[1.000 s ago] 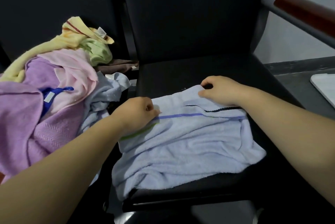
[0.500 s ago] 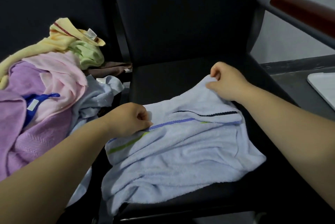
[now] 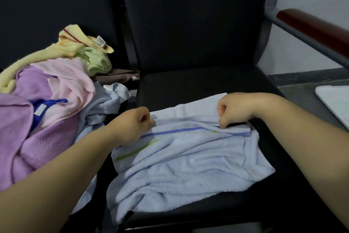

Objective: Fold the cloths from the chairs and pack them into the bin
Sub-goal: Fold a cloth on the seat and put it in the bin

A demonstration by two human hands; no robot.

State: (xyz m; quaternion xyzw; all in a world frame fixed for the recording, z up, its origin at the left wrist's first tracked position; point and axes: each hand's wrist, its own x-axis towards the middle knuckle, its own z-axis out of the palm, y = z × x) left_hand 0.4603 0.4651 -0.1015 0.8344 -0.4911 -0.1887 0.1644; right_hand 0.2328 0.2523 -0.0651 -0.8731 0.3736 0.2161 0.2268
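Here, a pale blue terry towel with blue and green stripes lies rumpled across the padded seat of a black chair, its near edge hanging slightly over the front of the seat. Both hands sit on the towel's far part with fingers curled. The left hand pinches the cloth at the left end of the blue stripe. The right hand grips a raised fold near the stripe's right end.

On the neighbouring black chair to the left sits a loose heap: a purple woven cloth, a pink towel, a yellow towel with a red stripe, a light green cloth, a brown cloth and another pale blue cloth.

A reddish-brown wooden armrest crosses the upper right. Below it, a flat white object is cut off by the frame; what it is cannot be told.
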